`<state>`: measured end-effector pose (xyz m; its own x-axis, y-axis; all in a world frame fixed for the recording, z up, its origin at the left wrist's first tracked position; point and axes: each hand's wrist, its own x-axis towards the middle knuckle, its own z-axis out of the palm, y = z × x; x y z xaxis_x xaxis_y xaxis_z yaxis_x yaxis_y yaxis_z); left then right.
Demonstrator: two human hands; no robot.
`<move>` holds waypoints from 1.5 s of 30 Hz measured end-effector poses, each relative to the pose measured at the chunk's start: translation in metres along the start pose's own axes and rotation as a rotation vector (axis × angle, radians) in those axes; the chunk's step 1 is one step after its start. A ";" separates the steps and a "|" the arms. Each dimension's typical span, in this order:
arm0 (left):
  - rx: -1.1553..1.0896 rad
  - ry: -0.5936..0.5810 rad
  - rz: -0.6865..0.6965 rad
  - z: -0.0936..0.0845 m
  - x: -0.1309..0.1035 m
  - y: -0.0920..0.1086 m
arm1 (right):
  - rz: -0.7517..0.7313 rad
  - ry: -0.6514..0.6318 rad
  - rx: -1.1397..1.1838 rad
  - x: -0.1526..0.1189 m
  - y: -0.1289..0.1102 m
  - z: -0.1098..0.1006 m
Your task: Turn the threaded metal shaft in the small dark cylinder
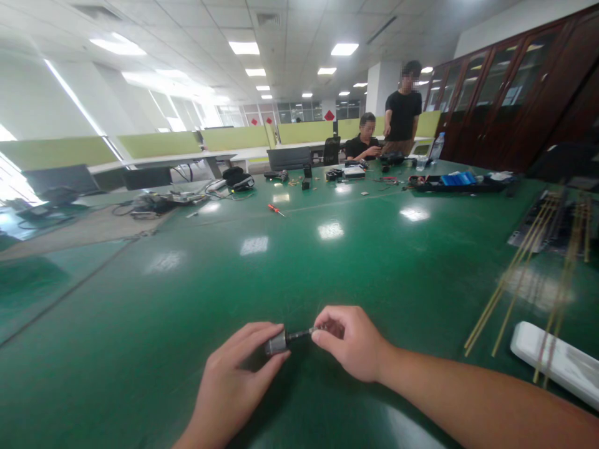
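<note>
Between the thumb and fingers of my left hand (238, 371) is a small silver metal cylinder (277, 343), which looks like a little motor. A thin dark shaft (298, 335) sticks out of it to the right, lying nearly level. My right hand (353, 340) pinches the far end of that shaft with thumb and index finger. Its fingertips hide what the shaft ends in. Both hands are just above the near part of the green table (224, 280).
An orange screwdriver (276, 210) lies farther up the table. To the right are thin wooden sticks (508, 280) and a white case (556, 362). A black tray (430, 185) with blue items, a water bottle (437, 148) and small parts are at the back. Two people (403, 115) are beyond.
</note>
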<state>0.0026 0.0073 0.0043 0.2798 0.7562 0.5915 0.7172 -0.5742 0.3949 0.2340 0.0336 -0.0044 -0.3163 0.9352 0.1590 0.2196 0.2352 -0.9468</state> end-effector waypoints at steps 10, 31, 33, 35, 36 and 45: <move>0.004 0.007 -0.014 0.001 -0.001 -0.003 | -0.002 0.001 0.005 0.001 0.000 -0.001; 0.003 0.011 -0.024 0.000 0.000 -0.002 | 0.012 0.009 0.035 0.002 0.004 0.000; 0.007 0.011 -0.021 0.000 0.000 -0.002 | 0.010 0.015 0.034 0.002 0.003 0.000; 0.003 0.009 -0.018 -0.001 0.001 -0.002 | 0.004 0.019 0.032 0.002 0.003 0.000; -0.001 0.008 -0.016 -0.001 0.001 -0.002 | 0.001 0.018 0.032 0.002 0.003 0.000; -0.009 0.006 -0.025 -0.002 0.000 -0.003 | -0.004 0.024 0.030 0.001 0.000 0.000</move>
<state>-0.0006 0.0081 0.0048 0.2579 0.7688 0.5851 0.7185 -0.5575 0.4159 0.2339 0.0342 -0.0046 -0.2944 0.9406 0.1689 0.1905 0.2309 -0.9541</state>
